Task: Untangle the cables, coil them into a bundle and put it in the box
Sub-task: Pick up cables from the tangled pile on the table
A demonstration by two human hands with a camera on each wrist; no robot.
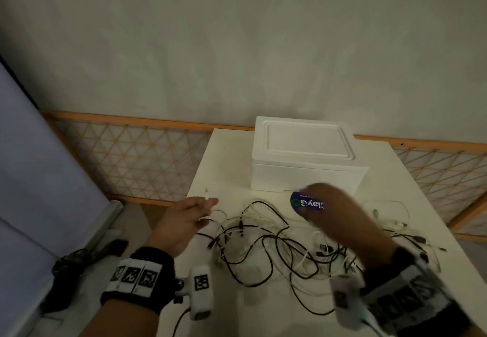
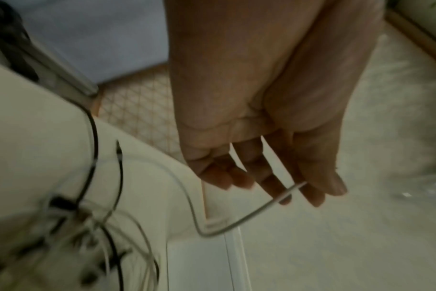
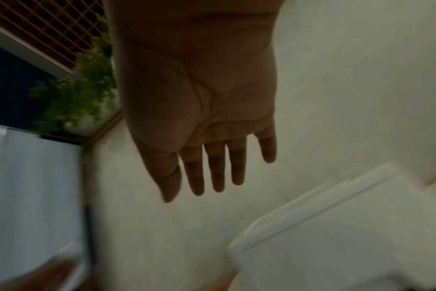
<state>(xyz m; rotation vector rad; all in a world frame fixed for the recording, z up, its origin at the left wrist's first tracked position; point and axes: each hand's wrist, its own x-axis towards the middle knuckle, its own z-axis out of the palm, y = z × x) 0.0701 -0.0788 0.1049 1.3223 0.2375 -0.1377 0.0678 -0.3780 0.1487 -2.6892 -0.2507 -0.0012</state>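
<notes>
A tangle of black and white cables (image 1: 263, 247) lies spread over the white table (image 1: 226, 162). Behind it stands the white foam box (image 1: 303, 152) with its lid on; its corner also shows in the right wrist view (image 3: 336, 236). At the table's left edge my left hand (image 1: 208, 206) pinches the end of a white cable (image 2: 236, 220) that runs from my fingers (image 2: 281, 189) back to the pile. My right hand (image 1: 324, 199) is blurred, hovering over the table just in front of the box. Its fingers (image 3: 217, 173) are straight and hold nothing.
A round blue sticker (image 1: 297, 202) lies on the table, partly under my right hand. More cable ends (image 1: 411, 239) trail to the right edge. A wooden lattice screen (image 1: 137, 157) runs behind the table. Black gear (image 1: 79, 260) lies on the floor at left.
</notes>
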